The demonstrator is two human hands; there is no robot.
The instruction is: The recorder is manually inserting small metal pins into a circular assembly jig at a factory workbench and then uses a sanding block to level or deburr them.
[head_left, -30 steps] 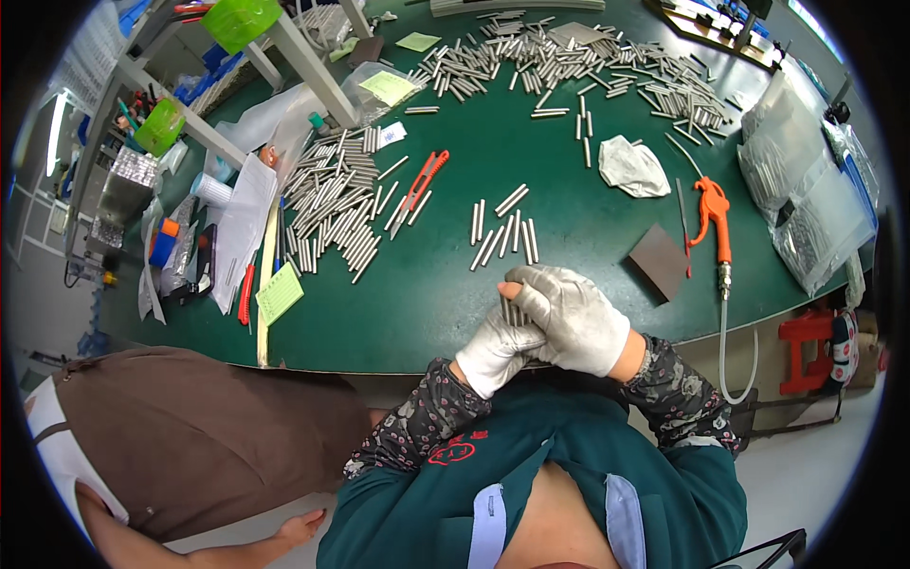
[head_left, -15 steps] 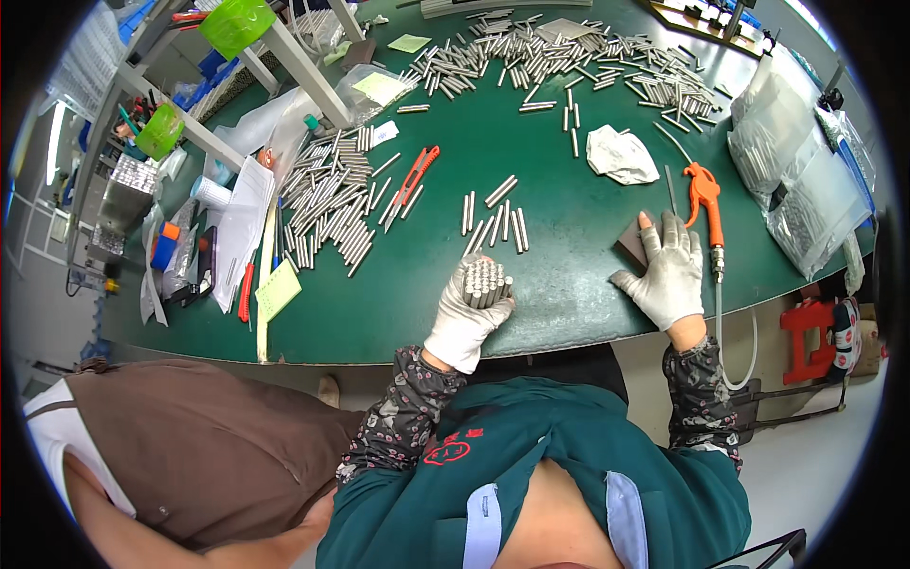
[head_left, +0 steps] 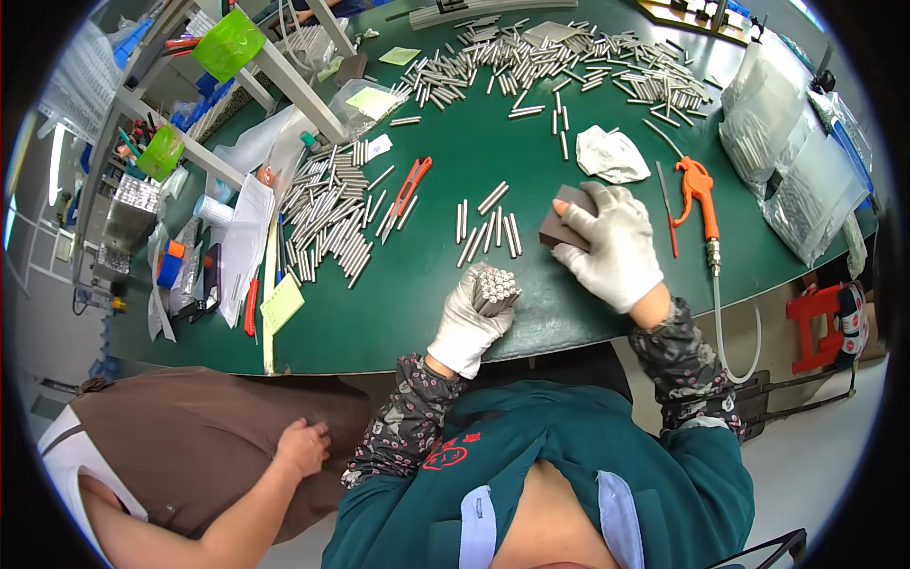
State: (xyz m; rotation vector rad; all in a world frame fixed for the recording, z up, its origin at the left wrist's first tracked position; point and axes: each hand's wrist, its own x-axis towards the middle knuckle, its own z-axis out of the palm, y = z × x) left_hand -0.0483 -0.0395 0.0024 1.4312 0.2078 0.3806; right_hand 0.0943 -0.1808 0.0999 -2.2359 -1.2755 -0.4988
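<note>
My left hand, in a white glove, is wrapped round an upright bundle of short metal rods, their ends facing up. To its right, my gloved right hand grips a dark brown rectangular block; fingers and thumb lie on its sides, and a bare fingertip shows. The block is apart from the bundle. Several loose rods lie on the green table just beyond my left hand.
Rod piles lie at left and far back. A red utility knife, crumpled white cloth, thin red-handled file and orange air gun lie about. Plastic bags stand right. A co-worker's hand is at left.
My right hand has picked up the brown block and carried it left, toward the bundle, uncovering the file's red handle. The left hand stays nearly in place. The co-worker's hand has come into view.
</note>
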